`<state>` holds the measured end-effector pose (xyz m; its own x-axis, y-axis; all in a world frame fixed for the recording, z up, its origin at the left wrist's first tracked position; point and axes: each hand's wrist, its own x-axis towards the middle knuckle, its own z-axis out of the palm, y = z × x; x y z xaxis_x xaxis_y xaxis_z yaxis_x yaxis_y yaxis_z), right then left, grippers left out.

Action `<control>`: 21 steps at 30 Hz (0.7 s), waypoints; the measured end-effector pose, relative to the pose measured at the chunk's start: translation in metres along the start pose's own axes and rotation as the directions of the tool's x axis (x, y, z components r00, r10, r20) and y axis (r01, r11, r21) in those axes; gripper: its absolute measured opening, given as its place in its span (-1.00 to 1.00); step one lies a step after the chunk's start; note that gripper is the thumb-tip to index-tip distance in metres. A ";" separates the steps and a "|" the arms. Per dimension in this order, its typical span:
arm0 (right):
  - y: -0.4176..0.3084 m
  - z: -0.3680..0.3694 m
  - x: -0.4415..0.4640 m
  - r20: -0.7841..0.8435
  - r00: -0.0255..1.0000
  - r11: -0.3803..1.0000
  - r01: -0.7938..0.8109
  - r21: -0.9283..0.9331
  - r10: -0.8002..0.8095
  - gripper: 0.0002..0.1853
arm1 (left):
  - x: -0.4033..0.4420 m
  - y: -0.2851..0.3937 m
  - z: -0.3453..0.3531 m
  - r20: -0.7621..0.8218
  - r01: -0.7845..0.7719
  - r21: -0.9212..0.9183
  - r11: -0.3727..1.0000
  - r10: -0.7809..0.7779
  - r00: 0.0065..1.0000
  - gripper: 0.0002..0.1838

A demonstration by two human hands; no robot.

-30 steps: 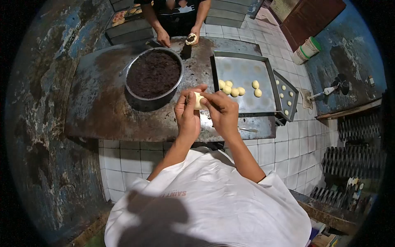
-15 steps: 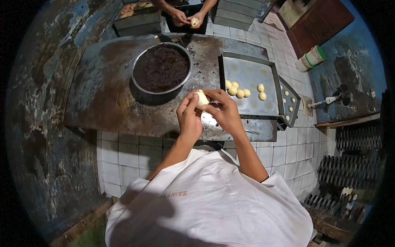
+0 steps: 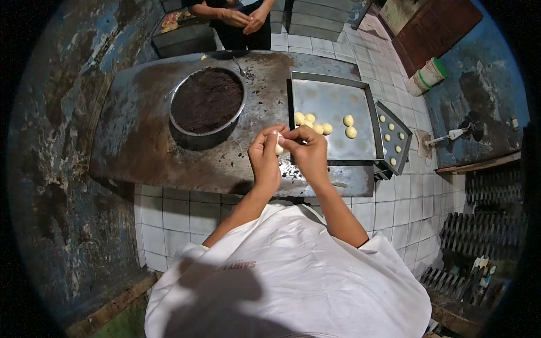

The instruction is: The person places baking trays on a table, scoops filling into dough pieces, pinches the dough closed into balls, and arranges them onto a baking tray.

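Between my two hands is a small pale piece of dough (image 3: 279,149), mostly hidden by the fingers. My left hand (image 3: 264,155) is closed around its left side. The fingers of my right hand (image 3: 306,149) pinch its top edge. Both hands are held above the near part of the worn metal table (image 3: 225,166). Ahead and to the left stands a round metal bowl (image 3: 173,119) filled with a dark, crumbly filling (image 3: 205,100). Right of my hands lies a square baking tray (image 3: 338,149), with several yellow dough balls (image 3: 318,129) on it.
Across the table another person's hands (image 3: 246,20) are held together. A second tray (image 3: 392,147) with several small dough balls sits lower, beyond the square one. A spatula-like tool (image 3: 340,185) lies at the near edge. A white bucket (image 3: 426,76) stands by the right wall.
My right fingers have come together over the dough, which now shows less between my hands. The bowl and tray appear shifted slightly left in view. The other person's hands have moved up and left.
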<state>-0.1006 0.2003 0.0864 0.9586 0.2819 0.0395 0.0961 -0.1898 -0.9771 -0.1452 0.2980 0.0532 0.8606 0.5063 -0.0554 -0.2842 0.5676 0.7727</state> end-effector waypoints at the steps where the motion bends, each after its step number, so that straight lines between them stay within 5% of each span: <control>1: -0.002 -0.001 -0.005 -0.039 0.998 0.999 0.039 0.007 -0.039 -0.86 | 0.001 -0.007 0.011 -0.084 -0.016 0.012 1.000 0.016 0.996 -0.82; 5: 0.017 -0.038 -0.003 0.042 0.988 0.982 0.152 -0.110 -0.148 -0.78 | 0.008 -0.042 0.016 -0.164 0.114 0.104 0.988 -0.096 0.982 -0.87; 8: 0.044 -0.069 -0.003 0.085 0.983 0.986 0.163 0.025 -0.165 -0.74 | 0.002 -0.058 0.037 -0.136 0.178 0.121 0.977 -0.161 0.978 -0.86; 11: 0.066 -0.105 0.003 0.141 0.983 0.980 -0.138 0.146 0.118 -0.69 | -0.004 -0.083 0.055 -0.080 0.218 0.232 0.948 -0.205 0.976 -0.80; 14: 0.097 -0.129 0.009 -0.060 0.997 0.999 -0.046 -0.026 0.045 -0.60 | -0.009 -0.100 0.086 -0.015 0.166 0.342 0.925 -0.171 0.985 -0.73; 15: 0.097 -0.137 0.010 -0.043 0.977 0.964 -0.200 0.176 0.210 -0.67 | -0.010 -0.107 0.093 0.064 0.172 0.332 0.928 -0.204 0.977 -0.67; 16: 0.097 -0.147 0.008 -0.056 0.973 0.959 -0.210 0.188 0.224 -0.67 | -0.010 -0.118 0.096 0.069 0.185 0.345 0.920 -0.221 0.973 -0.67; 18: 0.102 -0.174 0.004 0.175 0.929 0.879 -0.367 0.304 0.327 -0.68 | -0.010 -0.144 0.101 0.233 0.117 0.507 0.854 -0.266 0.935 -0.62; 19: 0.120 -0.192 0.000 0.379 0.843 0.811 -0.503 0.300 0.382 -0.54 | -0.014 -0.149 0.109 0.226 0.132 0.509 0.851 -0.280 0.933 -0.62; 21: 0.145 -0.221 -0.009 0.503 0.766 0.715 -0.604 0.351 0.401 -0.52 | -0.026 -0.154 0.126 0.243 0.285 0.552 0.784 -0.478 0.844 -0.64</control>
<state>-0.0361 -0.0375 -0.0097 0.6380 0.6126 -0.4665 -0.6047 0.0237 -0.7961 -0.0704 0.1161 0.0156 0.9650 -0.0014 -0.2622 0.2554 0.2310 0.9388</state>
